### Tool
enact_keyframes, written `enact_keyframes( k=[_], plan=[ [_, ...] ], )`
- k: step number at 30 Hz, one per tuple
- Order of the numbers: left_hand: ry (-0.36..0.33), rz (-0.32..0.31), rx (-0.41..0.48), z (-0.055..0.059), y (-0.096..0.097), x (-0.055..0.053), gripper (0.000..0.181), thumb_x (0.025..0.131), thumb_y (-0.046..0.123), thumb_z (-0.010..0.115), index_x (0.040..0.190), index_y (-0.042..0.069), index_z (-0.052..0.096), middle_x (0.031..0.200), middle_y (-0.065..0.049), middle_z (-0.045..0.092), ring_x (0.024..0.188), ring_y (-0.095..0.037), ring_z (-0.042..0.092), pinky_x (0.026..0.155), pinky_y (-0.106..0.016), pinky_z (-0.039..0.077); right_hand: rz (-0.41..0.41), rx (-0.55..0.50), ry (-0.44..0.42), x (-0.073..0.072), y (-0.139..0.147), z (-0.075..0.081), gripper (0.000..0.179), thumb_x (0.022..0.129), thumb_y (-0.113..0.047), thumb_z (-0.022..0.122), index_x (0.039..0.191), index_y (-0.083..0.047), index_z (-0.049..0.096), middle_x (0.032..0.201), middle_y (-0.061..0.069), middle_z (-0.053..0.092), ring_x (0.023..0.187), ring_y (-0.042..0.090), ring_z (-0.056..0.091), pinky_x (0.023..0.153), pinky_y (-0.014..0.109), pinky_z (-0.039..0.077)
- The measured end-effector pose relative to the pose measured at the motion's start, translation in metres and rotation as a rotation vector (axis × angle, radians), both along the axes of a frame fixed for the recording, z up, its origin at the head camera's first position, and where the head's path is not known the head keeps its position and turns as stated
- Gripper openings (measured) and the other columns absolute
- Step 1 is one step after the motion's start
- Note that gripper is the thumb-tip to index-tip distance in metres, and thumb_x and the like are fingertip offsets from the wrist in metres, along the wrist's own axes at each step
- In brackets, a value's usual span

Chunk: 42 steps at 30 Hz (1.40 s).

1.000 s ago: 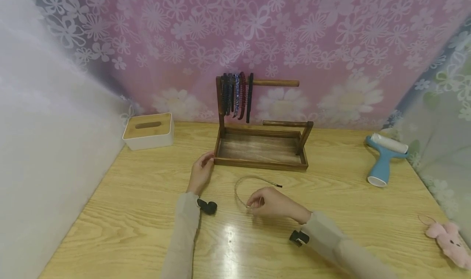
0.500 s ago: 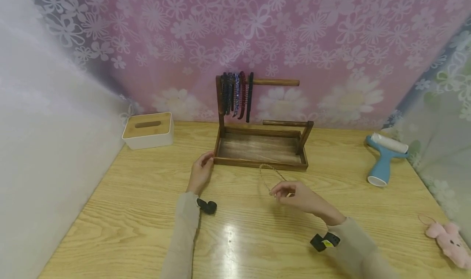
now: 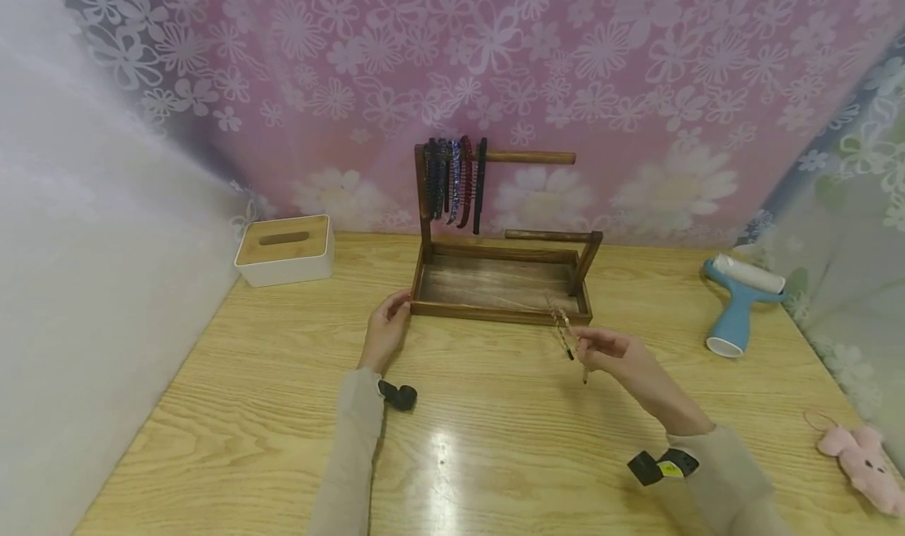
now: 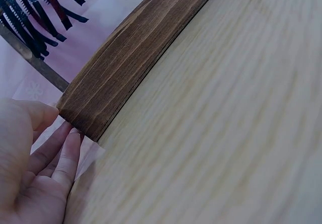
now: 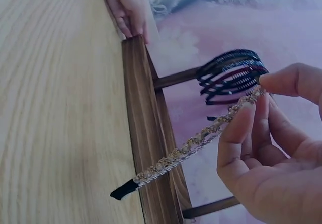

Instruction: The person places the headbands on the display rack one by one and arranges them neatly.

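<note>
A thin gold braided headband (image 3: 561,325) with black tips is pinched between the thumb and fingers of my right hand (image 3: 629,367). It is held up near the right front corner of a dark wooden rack (image 3: 481,313); in the right wrist view the headband (image 5: 181,155) crosses in front of the rack's edge. My left hand (image 3: 385,333) grips the rack's left front corner; in the left wrist view its thumb and fingertips lie around the end of the rail (image 4: 108,90). On the rack's upper rod (image 3: 533,158) hang several headbands (image 3: 456,182), black, blue, glittery and dark red.
A lower rod (image 3: 544,236) stands on the rack's right side. At the back left sits a white tissue box (image 3: 286,261) with a wooden lid. To the right lie a blue lint roller (image 3: 735,316) and a pink plush toy (image 3: 866,469). A floral curtain closes off the back.
My right hand has moved right and toward the rack, lifting the headband off the table and turning it so its tips point down. My left hand has stayed at the rack's corner.
</note>
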<state>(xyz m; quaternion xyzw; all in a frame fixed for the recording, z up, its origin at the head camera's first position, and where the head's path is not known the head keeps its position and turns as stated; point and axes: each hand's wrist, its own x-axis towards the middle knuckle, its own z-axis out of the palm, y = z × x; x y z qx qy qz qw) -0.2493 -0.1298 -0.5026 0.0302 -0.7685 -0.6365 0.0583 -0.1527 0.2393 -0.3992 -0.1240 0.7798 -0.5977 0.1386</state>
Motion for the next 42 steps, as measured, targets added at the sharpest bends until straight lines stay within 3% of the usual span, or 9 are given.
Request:
enact_keyframes(
  k=[2,4,7,9,12,16,25,32,42],
  plan=[
    [-0.002,-0.003,0.001,0.000,-0.001,0.000,0.033,0.101,0.013,0.051,0.132,0.008,0.059,0.132,-0.014,0.060,0.115,-0.025,0.057,0.093,-0.030,0.044,-0.035,0.019,-0.004,0.000,0.004,0.001,0.042,0.101,-0.017,0.054,0.138,0.002,0.049,0.109,-0.025,0.059,0.096,-0.004,0.058,0.082,0.020,0.051],
    [-0.007,-0.008,0.005,-0.001,-0.001,0.000,0.033,0.101,0.014,0.051,0.132,0.008,0.059,0.132,-0.013,0.060,0.115,-0.025,0.057,0.094,-0.031,0.044,-0.065,-0.001,-0.013,-0.001,0.008,0.002,0.038,0.101,-0.018,0.053,0.137,-0.005,0.052,0.108,-0.024,0.058,0.097,-0.003,0.058,0.083,0.019,0.050],
    [-0.008,-0.014,0.002,-0.001,-0.002,0.000,0.033,0.101,0.014,0.051,0.133,0.008,0.059,0.133,-0.013,0.059,0.117,-0.026,0.057,0.096,-0.034,0.044,-0.075,-0.119,-0.013,-0.001,0.015,0.002,0.027,0.102,-0.014,0.050,0.127,-0.021,0.058,0.104,-0.021,0.060,0.096,-0.001,0.058,0.081,0.017,0.049],
    [-0.008,-0.017,0.003,-0.001,-0.002,0.000,0.033,0.101,0.014,0.051,0.133,0.008,0.059,0.134,-0.014,0.059,0.118,-0.026,0.057,0.097,-0.036,0.044,-0.063,-0.219,0.003,-0.002,0.018,0.002,0.029,0.102,-0.008,0.048,0.120,-0.027,0.059,0.100,-0.016,0.061,0.093,0.001,0.058,0.080,0.018,0.049],
    [-0.004,-0.019,0.007,0.000,-0.001,0.001,0.033,0.102,0.014,0.051,0.133,0.008,0.058,0.134,-0.014,0.059,0.118,-0.027,0.056,0.099,-0.038,0.044,-0.048,-0.320,0.028,-0.003,0.023,0.003,0.033,0.102,-0.002,0.046,0.120,-0.026,0.060,0.102,-0.014,0.062,0.091,0.001,0.058,0.079,0.018,0.049],
    [-0.003,-0.017,0.013,0.000,-0.001,0.001,0.033,0.101,0.014,0.051,0.133,0.008,0.059,0.134,-0.014,0.059,0.119,-0.026,0.056,0.099,-0.038,0.044,-0.070,-0.352,0.069,-0.006,0.028,0.009,0.033,0.101,0.000,0.046,0.123,-0.021,0.060,0.101,-0.012,0.062,0.089,0.003,0.058,0.077,0.018,0.049],
    [0.003,-0.012,0.001,0.001,-0.001,0.002,0.033,0.101,0.012,0.051,0.133,0.006,0.058,0.134,-0.015,0.059,0.118,-0.027,0.056,0.098,-0.036,0.044,-0.193,-0.222,0.183,-0.018,0.032,0.029,0.029,0.100,-0.006,0.052,0.124,-0.020,0.059,0.097,-0.013,0.062,0.087,0.001,0.058,0.076,0.015,0.048],
    [-0.005,-0.017,0.006,0.000,-0.001,0.000,0.033,0.102,0.013,0.051,0.133,0.008,0.058,0.134,-0.013,0.059,0.119,-0.026,0.056,0.099,-0.036,0.044,-0.286,-0.174,0.193,-0.037,0.029,0.039,0.029,0.097,-0.012,0.059,0.120,-0.030,0.060,0.096,-0.015,0.061,0.084,-0.001,0.057,0.073,0.012,0.047],
    [-0.007,-0.013,0.029,-0.001,-0.001,0.000,0.032,0.102,0.014,0.051,0.132,0.009,0.059,0.133,-0.013,0.059,0.119,-0.026,0.056,0.100,-0.038,0.043,-0.304,-0.192,0.226,-0.065,0.017,0.054,0.030,0.096,-0.014,0.062,0.122,-0.028,0.058,0.101,-0.010,0.059,0.087,0.001,0.058,0.075,0.013,0.048]
  ],
)
